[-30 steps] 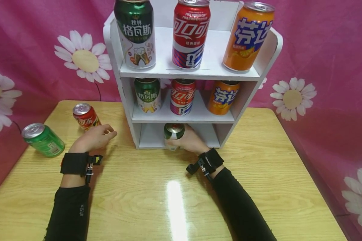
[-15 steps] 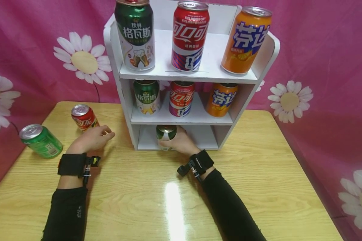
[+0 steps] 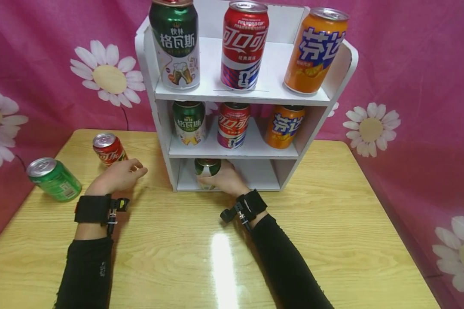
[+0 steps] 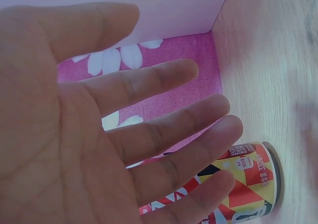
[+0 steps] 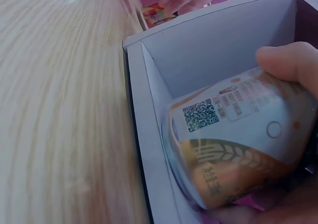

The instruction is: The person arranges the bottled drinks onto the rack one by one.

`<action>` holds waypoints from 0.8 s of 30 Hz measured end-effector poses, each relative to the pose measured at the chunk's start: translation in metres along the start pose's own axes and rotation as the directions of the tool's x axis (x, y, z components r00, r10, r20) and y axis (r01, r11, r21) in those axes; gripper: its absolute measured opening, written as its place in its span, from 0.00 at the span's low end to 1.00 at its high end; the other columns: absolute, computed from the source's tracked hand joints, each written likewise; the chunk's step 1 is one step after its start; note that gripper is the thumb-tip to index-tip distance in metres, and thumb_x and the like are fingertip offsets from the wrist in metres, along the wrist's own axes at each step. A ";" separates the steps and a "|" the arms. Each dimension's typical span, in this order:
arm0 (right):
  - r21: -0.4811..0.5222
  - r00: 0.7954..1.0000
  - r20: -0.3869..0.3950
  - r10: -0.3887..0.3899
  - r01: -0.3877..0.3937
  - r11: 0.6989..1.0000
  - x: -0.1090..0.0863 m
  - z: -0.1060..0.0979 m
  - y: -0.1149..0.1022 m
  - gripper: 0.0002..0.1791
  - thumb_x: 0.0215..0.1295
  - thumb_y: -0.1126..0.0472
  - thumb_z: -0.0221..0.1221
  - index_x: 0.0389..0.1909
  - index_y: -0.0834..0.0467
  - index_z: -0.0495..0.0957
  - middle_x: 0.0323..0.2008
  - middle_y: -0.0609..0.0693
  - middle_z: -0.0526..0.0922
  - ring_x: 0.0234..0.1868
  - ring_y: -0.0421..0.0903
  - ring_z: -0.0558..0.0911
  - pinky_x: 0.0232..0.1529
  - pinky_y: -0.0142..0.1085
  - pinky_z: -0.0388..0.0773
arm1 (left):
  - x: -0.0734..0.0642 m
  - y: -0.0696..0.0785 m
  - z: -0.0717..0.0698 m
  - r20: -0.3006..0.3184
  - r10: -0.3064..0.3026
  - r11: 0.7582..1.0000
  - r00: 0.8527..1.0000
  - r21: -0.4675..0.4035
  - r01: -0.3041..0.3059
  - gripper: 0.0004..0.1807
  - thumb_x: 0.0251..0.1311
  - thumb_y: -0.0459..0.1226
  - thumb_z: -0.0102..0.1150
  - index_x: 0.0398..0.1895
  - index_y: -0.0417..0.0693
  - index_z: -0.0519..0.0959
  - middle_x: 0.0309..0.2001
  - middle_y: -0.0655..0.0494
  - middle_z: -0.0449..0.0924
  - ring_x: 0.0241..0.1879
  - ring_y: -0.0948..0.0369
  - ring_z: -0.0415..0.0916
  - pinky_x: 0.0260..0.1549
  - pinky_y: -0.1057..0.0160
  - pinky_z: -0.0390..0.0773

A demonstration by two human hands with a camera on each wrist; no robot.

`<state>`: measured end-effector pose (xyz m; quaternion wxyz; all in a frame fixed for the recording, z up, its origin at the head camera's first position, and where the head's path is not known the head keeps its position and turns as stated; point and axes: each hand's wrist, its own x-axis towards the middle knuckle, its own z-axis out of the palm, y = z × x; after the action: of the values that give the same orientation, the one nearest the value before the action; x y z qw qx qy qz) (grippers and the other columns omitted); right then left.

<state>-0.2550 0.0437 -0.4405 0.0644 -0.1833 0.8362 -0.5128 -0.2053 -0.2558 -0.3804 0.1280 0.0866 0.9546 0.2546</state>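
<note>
My right hand [image 3: 229,177] grips a green and white drink can [image 3: 206,172] in the bottom compartment of the white shelf [image 3: 232,98]. In the right wrist view the can [image 5: 243,134] shows its QR code and wheat print, with thumb and fingers on opposite sides and its base at the shelf's front lip. My left hand [image 3: 120,175] is over the table, left of the shelf, holding nothing. Its fingers [image 4: 144,80] are spread and relaxed in the left wrist view. A red cola can [image 3: 110,149] stands just behind that hand, partly hidden by it.
A bright green can [image 3: 55,179] stands at the table's left. The top shelf holds a green-white can [image 3: 175,47], a red can [image 3: 244,45] and an orange can [image 3: 315,51]. Matching cans [image 3: 233,124] line the middle shelf. A pink flowered cloth [image 3: 402,64] hangs behind.
My right hand has slid the green and white can leftward along the bottom compartment. The left hand has stayed nearly still.
</note>
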 end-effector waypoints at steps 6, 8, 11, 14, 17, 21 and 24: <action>0.052 1.000 0.022 0.020 -0.021 0.998 0.004 0.006 -0.004 0.27 0.47 0.57 0.73 0.48 0.58 0.76 0.39 0.49 0.81 0.40 0.44 0.80 0.42 0.36 0.77 | -0.001 -0.001 0.000 0.001 -0.001 1.000 1.000 -0.007 0.001 0.30 0.70 0.51 0.42 0.57 0.31 0.69 0.53 0.28 0.71 0.53 0.36 0.68 0.48 0.39 0.69; 0.052 0.999 0.022 0.032 -0.033 0.998 0.004 0.008 -0.006 0.27 0.47 0.55 0.72 0.49 0.58 0.75 0.40 0.49 0.81 0.39 0.44 0.80 0.41 0.35 0.77 | -0.001 -0.002 -0.001 -0.002 0.003 1.000 1.000 -0.003 -0.003 0.30 0.70 0.51 0.42 0.56 0.31 0.69 0.52 0.28 0.71 0.52 0.36 0.69 0.47 0.39 0.70; 0.054 0.998 0.022 0.051 -0.052 0.997 0.005 0.010 -0.007 0.28 0.47 0.54 0.72 0.49 0.59 0.75 0.40 0.49 0.81 0.39 0.44 0.80 0.41 0.35 0.77 | -0.001 -0.003 -0.001 -0.007 0.005 1.000 1.000 0.002 -0.005 0.29 0.70 0.50 0.43 0.56 0.31 0.70 0.52 0.29 0.72 0.51 0.37 0.70 0.47 0.40 0.70; 0.060 0.998 0.012 0.066 -0.067 0.996 0.006 0.012 -0.008 0.29 0.47 0.53 0.72 0.49 0.59 0.74 0.40 0.49 0.81 0.39 0.44 0.80 0.40 0.35 0.77 | -0.001 -0.003 -0.001 -0.006 0.008 1.000 1.000 0.003 -0.008 0.29 0.70 0.51 0.43 0.56 0.31 0.70 0.51 0.29 0.73 0.51 0.37 0.70 0.47 0.40 0.70; 0.061 0.997 0.005 0.080 -0.080 0.995 0.008 0.014 -0.008 0.29 0.46 0.53 0.72 0.48 0.60 0.74 0.39 0.50 0.81 0.38 0.45 0.80 0.39 0.35 0.77 | -0.001 -0.002 -0.001 -0.003 0.010 1.000 1.000 0.005 -0.010 0.30 0.70 0.51 0.43 0.56 0.31 0.70 0.51 0.29 0.73 0.51 0.37 0.70 0.47 0.40 0.70; 0.053 0.996 0.001 0.093 -0.093 0.994 0.011 0.016 -0.007 0.32 0.46 0.52 0.73 0.50 0.60 0.72 0.39 0.50 0.80 0.39 0.45 0.80 0.39 0.35 0.77 | -0.001 0.000 0.000 0.000 0.007 1.000 1.000 0.000 -0.007 0.28 0.70 0.50 0.44 0.56 0.31 0.70 0.52 0.29 0.72 0.52 0.37 0.70 0.47 0.40 0.70; 0.051 0.996 -0.003 0.093 -0.093 0.994 0.014 0.018 -0.008 0.36 0.45 0.51 0.73 0.54 0.60 0.69 0.42 0.50 0.78 0.41 0.45 0.78 0.42 0.35 0.76 | -0.001 0.000 0.000 0.000 0.002 1.000 1.000 -0.003 -0.002 0.28 0.70 0.49 0.43 0.56 0.32 0.70 0.52 0.29 0.72 0.53 0.37 0.69 0.48 0.40 0.70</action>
<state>-0.2606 0.0199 -0.4406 0.0905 -0.1411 0.8308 -0.5307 -0.2044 -0.2562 -0.3804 0.1282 0.0872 0.9541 0.2561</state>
